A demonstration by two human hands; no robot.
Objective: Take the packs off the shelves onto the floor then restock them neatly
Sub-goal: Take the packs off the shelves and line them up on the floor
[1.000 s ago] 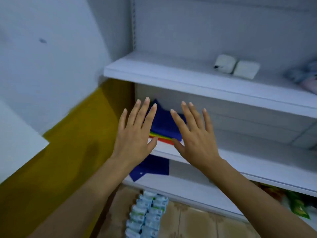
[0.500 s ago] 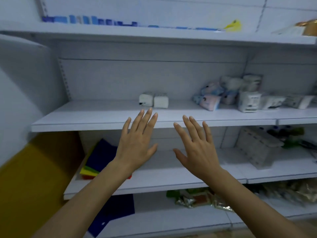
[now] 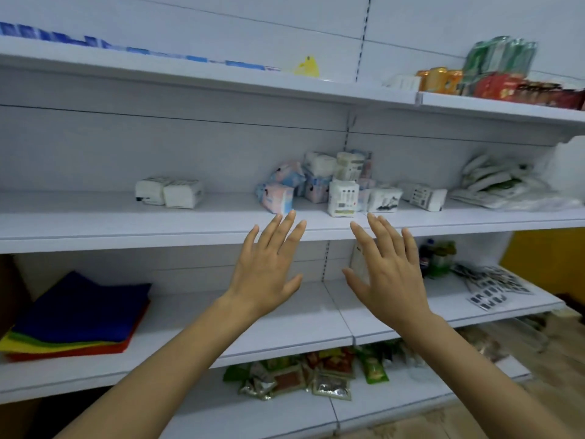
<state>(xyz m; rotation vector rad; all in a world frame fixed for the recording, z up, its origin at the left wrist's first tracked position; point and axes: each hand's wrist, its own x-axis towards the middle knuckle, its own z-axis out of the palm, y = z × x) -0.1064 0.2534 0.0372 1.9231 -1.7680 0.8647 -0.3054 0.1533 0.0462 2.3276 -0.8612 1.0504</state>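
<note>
White shelves fill the view. On the middle shelf (image 3: 95, 223) stand two white packs (image 3: 169, 191) at the left and a loose heap of white, pink and blue packs (image 3: 329, 182) in the centre. My left hand (image 3: 269, 267) and my right hand (image 3: 386, 270) are raised side by side in front of that shelf, below the heap, fingers straight and spread, holding nothing and touching nothing.
Folded coloured cloths (image 3: 79, 318) lie at the left of the lower shelf (image 3: 285, 324). Snack sachets (image 3: 304, 375) sit on the bottom shelf. White bags (image 3: 503, 185) lie at the right. Cans and red packs (image 3: 493, 80) stand on the top shelf.
The view has swung up and to the right along the shelves, from the left corner to the heap of packs. Both hands stay open and raised in front of me.
</note>
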